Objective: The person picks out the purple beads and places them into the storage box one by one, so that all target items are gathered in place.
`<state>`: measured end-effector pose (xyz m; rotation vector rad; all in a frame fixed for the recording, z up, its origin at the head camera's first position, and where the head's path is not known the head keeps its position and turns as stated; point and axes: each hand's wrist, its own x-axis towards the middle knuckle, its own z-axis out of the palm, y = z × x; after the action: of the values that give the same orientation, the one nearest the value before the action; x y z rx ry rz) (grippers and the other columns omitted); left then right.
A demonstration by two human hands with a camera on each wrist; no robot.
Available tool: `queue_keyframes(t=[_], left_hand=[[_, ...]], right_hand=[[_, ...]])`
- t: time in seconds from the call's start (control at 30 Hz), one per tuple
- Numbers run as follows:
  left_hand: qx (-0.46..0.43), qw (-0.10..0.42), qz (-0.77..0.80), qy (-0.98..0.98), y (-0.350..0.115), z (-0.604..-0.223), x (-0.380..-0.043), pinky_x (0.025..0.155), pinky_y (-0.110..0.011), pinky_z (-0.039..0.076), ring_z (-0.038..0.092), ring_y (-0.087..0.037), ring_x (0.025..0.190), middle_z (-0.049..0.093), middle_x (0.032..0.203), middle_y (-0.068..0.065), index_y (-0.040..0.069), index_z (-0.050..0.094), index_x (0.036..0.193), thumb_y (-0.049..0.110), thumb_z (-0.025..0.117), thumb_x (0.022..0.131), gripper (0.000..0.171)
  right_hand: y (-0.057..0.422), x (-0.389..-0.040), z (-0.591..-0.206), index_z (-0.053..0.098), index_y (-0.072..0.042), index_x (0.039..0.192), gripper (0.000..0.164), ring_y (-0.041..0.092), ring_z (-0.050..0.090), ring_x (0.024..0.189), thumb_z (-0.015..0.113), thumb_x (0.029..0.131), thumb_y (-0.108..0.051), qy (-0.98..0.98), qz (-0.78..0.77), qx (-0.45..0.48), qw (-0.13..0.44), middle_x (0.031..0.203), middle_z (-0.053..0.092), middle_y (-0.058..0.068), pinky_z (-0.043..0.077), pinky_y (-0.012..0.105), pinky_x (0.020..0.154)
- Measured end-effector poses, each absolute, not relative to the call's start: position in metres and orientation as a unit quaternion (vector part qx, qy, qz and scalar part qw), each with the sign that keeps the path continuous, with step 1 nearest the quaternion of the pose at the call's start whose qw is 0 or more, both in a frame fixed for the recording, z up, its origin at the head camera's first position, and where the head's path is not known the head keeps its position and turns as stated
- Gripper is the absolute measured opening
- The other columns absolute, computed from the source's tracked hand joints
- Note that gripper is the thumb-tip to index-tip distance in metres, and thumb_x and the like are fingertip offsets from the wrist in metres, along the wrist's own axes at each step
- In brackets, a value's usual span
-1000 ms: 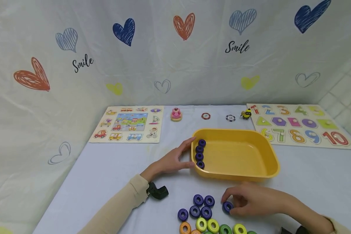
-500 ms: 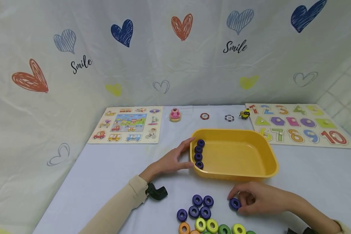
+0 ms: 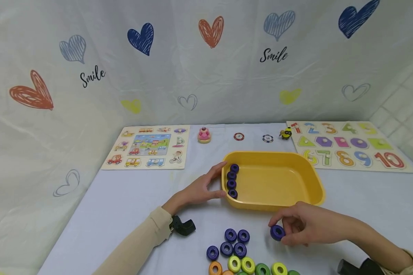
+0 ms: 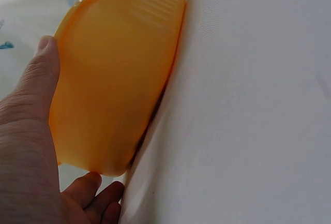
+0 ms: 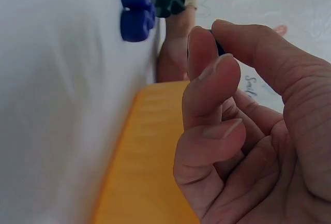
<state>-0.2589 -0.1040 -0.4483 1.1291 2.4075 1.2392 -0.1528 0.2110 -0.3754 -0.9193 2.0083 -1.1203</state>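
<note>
One dark-purple round ring [image 3: 274, 235], pinched by the right hand [image 3: 314, 225] in front of the yellow plastic tray [image 3: 278, 183], seems best gripped lightly while the loosely spread left hand [image 3: 199, 189] steadies that tray.

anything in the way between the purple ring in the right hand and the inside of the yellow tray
Beyond the right hand's fingers holding the purple ring, only the yellow tray's near wall stands before the inside; nothing loose is visible between.

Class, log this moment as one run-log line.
left hand touches yellow tray | right hand pinches purple ring | four purple rings in tray | five more purple rings on cloth
</note>
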Motion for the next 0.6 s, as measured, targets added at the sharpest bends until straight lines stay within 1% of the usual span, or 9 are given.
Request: queue_keyframes(t=[0.13, 0.27, 0.47, 0.6], left_hand=[[0.379, 0.107, 0.419, 0.818, -0.105, -0.448, -0.259, 0.108, -0.038, 0.017, 0.021, -0.006, 0.132, 0.021, 0.147, 0.008, 0.037, 0.006, 0.143, 0.065, 0.054, 0.075, 0.088], [0.376, 0.107, 0.417, 0.821, -0.105, -0.449, -0.259, 0.108, -0.038, 0.018, 0.021, -0.006, 0.132, 0.021, 0.147, 0.010, 0.036, 0.006, 0.143, 0.065, 0.054, 0.075, 0.089], [0.379, 0.108, 0.421, 0.817, -0.105, -0.448, -0.258, 0.108, -0.038, 0.017, 0.021, -0.006, 0.132, 0.021, 0.147, 0.009, 0.037, 0.006, 0.143, 0.066, 0.054, 0.075, 0.089], [0.381, 0.108, 0.422, 0.816, -0.104, -0.447, -0.258, 0.108, -0.038, 0.017, 0.022, -0.006, 0.132, 0.021, 0.147, 0.007, 0.034, 0.007, 0.144, 0.067, 0.053, 0.074, 0.090]], right_hand=[[0.209, -0.163, -0.360, 0.057, -0.012, 0.114, 0.029, 0.006, 0.050, 0.053, 0.062, 0.086, -0.017, 0.769, -0.427, -0.354, 0.318, 0.071, 0.060, -0.003, 0.048, 0.024, 0.046], [0.207, -0.178, -0.348, 0.056, -0.011, 0.114, 0.029, 0.012, 0.051, 0.054, 0.061, 0.086, -0.016, 0.786, -0.414, -0.335, 0.314, 0.072, 0.060, 0.001, 0.049, 0.027, 0.048], [0.204, -0.205, -0.339, 0.055, -0.008, 0.115, 0.034, 0.016, 0.052, 0.054, 0.063, 0.085, -0.023, 0.822, -0.378, -0.305, 0.296, 0.071, 0.060, 0.006, 0.050, 0.028, 0.050], [0.202, -0.222, -0.337, 0.054, -0.011, 0.115, 0.036, 0.017, 0.053, 0.055, 0.063, 0.085, -0.028, 0.843, -0.350, -0.290, 0.289, 0.072, 0.061, 0.010, 0.049, 0.028, 0.051]])
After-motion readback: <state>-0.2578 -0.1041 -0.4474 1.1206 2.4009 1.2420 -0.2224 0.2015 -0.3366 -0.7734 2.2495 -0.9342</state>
